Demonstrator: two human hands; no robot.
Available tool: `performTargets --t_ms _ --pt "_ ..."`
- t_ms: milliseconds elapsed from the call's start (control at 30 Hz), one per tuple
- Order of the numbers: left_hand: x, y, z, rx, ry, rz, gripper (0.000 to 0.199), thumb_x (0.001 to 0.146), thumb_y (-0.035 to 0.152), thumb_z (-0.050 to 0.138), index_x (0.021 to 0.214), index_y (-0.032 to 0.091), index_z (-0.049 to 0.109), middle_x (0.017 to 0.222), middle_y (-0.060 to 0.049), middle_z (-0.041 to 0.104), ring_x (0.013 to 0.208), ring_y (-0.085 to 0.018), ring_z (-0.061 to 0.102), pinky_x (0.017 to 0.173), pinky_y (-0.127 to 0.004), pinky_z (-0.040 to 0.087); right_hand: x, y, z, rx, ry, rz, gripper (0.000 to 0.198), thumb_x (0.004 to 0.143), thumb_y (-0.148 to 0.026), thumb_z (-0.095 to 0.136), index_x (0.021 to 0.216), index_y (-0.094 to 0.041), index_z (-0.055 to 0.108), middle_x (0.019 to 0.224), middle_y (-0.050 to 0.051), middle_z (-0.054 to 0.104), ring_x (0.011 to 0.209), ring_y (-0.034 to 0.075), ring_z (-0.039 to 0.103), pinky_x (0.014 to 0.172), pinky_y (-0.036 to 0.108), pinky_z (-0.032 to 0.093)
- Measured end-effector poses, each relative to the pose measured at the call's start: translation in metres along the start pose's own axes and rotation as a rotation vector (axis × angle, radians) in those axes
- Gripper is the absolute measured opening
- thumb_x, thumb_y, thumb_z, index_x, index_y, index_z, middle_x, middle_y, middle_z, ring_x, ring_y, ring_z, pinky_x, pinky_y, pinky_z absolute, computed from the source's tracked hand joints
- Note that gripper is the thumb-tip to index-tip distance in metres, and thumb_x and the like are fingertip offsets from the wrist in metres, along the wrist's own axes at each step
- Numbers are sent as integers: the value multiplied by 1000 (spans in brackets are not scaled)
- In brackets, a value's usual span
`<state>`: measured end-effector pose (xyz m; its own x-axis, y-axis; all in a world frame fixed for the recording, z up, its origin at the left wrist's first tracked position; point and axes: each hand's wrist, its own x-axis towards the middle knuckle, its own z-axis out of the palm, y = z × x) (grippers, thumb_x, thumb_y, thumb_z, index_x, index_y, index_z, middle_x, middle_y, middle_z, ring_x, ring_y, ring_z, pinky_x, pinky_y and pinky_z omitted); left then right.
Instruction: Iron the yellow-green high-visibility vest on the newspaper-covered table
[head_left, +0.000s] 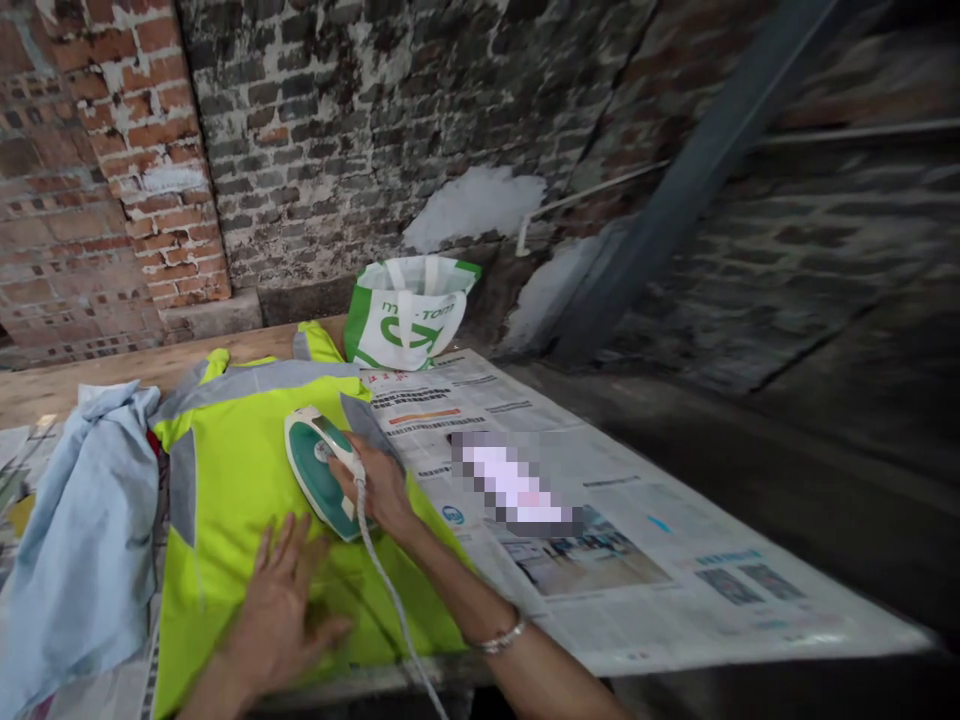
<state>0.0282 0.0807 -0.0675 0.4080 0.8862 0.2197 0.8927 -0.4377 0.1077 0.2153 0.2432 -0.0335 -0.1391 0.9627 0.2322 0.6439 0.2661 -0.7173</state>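
A yellow-green shirt (232, 450) with grey bands lies spread out on the newspaper-covered table. My right hand (386, 487) is wrapped round the handle of a green and white iron (311, 470), whose soleplate rests on the middle of the shirt. From the iron's rear, a pale cord (390, 590) runs down toward the table's front edge. My left hand (281, 610) lies on the lower part of the shirt with its fingers spread, close to the iron and slightly blurred.
Left of the shirt lies a crumpled light blue garment (86, 540). A white and green bag (409, 315) stands at the back. Printed newspaper (675, 520) covers the right side, with a pixelated item (514, 485) on it. Brick walls (337, 130) and a slanted beam (697, 170) rise behind.
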Motion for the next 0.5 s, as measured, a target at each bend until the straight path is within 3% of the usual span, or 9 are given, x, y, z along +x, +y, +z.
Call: performTargets --t_ms 100,333,433,500 --pt "2 18 11 -60 -75 65 83 93 66 66 162 25 43 171 -14 39 160 -37 34 125 -67 38 35 -18 -1 -112 -9 112 34 96 -30 61 127 -21 71 98 10 79 90 27 74 80 33 54" --pt "1 17 17 -122 -99 16 88 84 59 80 159 27 47 171 -13 40 159 -39 35 125 -69 38 116 -48 5 -148 24 185 33 103 -24 55 131 -13 68 115 15 76 100 23 71 82 30 49" --pt "1 19 18 -139 -88 2 87 84 59 80 158 28 47 171 -11 40 159 -38 35 126 -69 37 118 -46 5 -158 5 186 32 102 -27 57 129 -14 70 115 15 77 101 24 71 80 29 50" --pt "1 20 21 -139 -83 3 88 82 59 82 158 28 49 171 -11 40 159 -38 35 126 -68 37 103 -39 3 -166 -17 178 31 101 -30 59 125 -16 72 110 13 78 100 25 72 79 29 51"
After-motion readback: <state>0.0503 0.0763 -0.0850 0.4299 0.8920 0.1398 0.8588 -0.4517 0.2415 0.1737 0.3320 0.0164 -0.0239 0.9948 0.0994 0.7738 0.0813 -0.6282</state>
